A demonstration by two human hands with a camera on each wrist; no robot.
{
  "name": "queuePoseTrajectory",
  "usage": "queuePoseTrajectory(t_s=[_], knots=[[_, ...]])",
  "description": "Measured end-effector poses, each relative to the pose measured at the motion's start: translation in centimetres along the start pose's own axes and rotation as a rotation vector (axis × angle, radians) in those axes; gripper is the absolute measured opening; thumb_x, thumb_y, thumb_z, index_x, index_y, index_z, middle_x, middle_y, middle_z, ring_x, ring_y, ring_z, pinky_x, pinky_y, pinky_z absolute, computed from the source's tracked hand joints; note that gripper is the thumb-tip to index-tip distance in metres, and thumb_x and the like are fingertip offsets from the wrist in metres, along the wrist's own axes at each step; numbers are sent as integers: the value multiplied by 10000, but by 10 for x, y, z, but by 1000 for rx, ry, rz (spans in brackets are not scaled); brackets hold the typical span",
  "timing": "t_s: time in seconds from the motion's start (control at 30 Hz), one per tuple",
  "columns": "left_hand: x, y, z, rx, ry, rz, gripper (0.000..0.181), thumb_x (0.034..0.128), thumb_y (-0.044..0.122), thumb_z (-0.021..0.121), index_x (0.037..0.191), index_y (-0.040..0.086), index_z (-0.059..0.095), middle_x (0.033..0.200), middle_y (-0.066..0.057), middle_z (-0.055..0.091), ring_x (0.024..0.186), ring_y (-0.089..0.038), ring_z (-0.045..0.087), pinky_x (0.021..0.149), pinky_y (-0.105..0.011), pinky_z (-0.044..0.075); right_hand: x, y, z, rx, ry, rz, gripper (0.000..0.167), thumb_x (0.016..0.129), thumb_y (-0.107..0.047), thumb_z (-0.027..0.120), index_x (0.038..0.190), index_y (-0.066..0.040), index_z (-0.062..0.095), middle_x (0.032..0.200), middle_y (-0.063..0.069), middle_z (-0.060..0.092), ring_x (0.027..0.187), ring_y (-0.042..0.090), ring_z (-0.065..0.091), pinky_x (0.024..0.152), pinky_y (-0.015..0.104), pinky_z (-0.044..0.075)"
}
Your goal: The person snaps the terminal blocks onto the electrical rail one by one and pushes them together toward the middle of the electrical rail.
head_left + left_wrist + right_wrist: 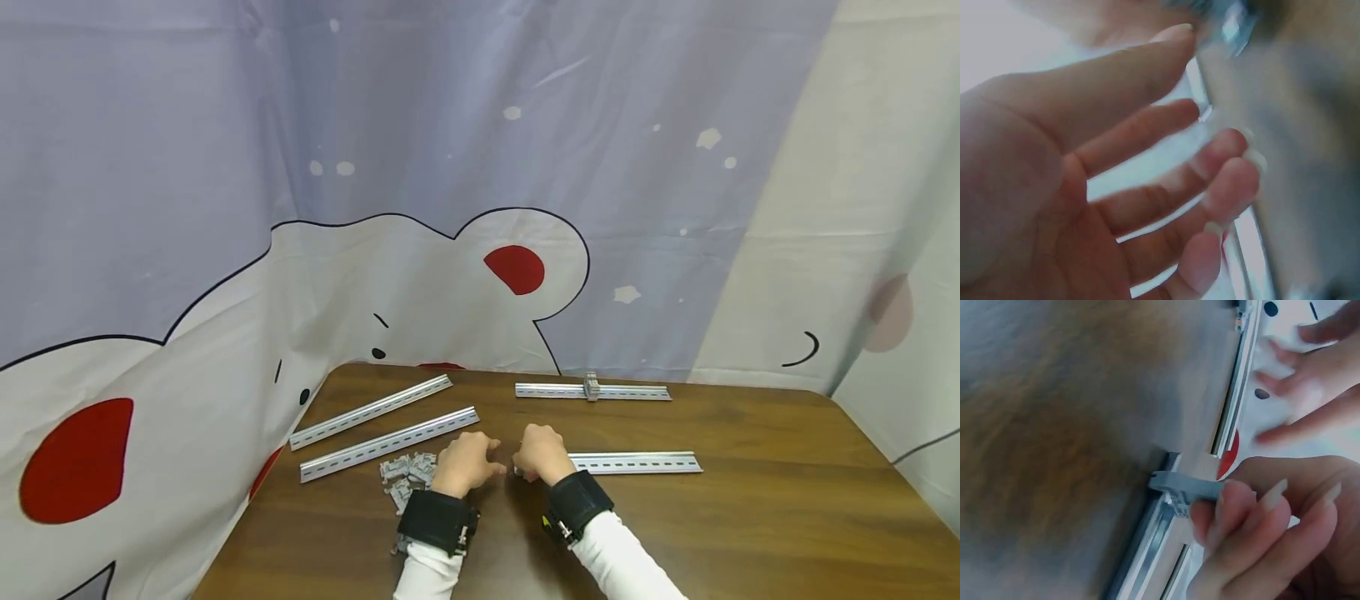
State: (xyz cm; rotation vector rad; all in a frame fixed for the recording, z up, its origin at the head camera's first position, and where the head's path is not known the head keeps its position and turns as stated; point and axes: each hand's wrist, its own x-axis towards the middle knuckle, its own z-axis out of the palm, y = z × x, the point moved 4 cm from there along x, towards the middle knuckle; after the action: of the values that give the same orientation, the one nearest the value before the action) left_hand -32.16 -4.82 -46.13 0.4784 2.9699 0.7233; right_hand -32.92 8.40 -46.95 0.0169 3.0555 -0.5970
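Note:
My right hand (542, 454) is at the left end of a slotted metal DIN rail (637, 463). In the right wrist view its fingertips pinch a small grey plastic DIN-rail clip (1175, 482), which sits at the end of the rail (1144, 550); whether it is seated cannot be told. My left hand (465, 462) hovers just left of the right one. Its fingers are loosely bent and apart, with nothing between them in the left wrist view. Beside it lies a loose pile of similar grey clips (408, 471), partly hidden by the left wrist.
Two more metal rails, the upper one (371, 411) and the lower one (390, 444), lie slanted at the left. At the back another rail (633, 392) carries a few grey clips (591, 387) near its middle. A printed curtain (420, 283) hangs behind the wooden table (750, 525).

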Motion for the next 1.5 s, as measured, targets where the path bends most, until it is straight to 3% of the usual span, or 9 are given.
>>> queuePoseTrajectory(t_s=[0.2,0.3,0.5,0.67,0.83,1.07,1.2,1.33,1.5], knots=[[-19,-39,-42,-9,65,-181,224,714,208,845,772,71,678,831,-53,683,694,-209,607,576,-374,458,-11,1,1,72,119,-83,375,825,-132,676,475,-113,544,372,-10,510,382,169,534,522,316,489],[-27,-59,-50,-30,24,-266,288,691,185,865,802,43,640,820,-62,636,676,-198,547,574,-357,442,-18,2,-1,88,143,-91,481,897,-261,652,454,-123,525,347,-7,488,397,174,513,548,335,494],[-28,-79,-47,-44,-22,-350,443,632,232,903,882,12,612,867,-110,625,769,-254,579,645,-449,477,-27,7,-9,205,125,-95,487,925,-302,615,483,-118,529,356,-18,493,369,111,474,502,293,415],[-22,-82,-37,-51,-19,-397,512,626,228,908,963,-3,600,935,-151,632,849,-307,602,703,-510,494,-34,19,-13,302,109,-86,407,924,-238,615,548,-90,564,405,-28,538,351,56,484,458,257,379],[-20,-81,-30,-45,4,-388,430,631,209,901,854,24,583,819,-96,579,751,-250,550,645,-467,478,-40,27,-21,344,91,-78,366,926,-204,611,590,-60,588,435,-21,551,384,85,501,463,253,387],[-16,-66,-35,5,98,-242,474,656,218,839,574,134,380,603,32,321,535,-138,330,482,-300,276,-41,29,-36,409,79,-101,351,940,-217,595,620,-71,592,471,-39,538,427,100,498,475,245,379],[-11,-43,-36,-77,93,-21,293,695,220,822,777,61,591,700,7,489,605,-118,417,532,-284,351,-40,27,-36,492,14,-142,350,953,-241,588,685,-22,639,519,-21,565,443,87,505,480,239,404],[-1,-15,-28,-162,37,208,393,751,206,793,1054,7,642,900,-77,632,715,-143,552,640,-281,459,-37,25,-36,536,-26,-143,371,955,-314,591,751,-12,662,595,32,622,479,98,541,501,240,431],[4,14,-10,-168,12,344,414,757,193,776,1117,35,645,940,-51,625,741,-162,588,613,-189,434,-35,28,-32,569,-28,-130,323,935,-327,621,824,-31,688,638,81,648,531,118,560,521,246,422]])
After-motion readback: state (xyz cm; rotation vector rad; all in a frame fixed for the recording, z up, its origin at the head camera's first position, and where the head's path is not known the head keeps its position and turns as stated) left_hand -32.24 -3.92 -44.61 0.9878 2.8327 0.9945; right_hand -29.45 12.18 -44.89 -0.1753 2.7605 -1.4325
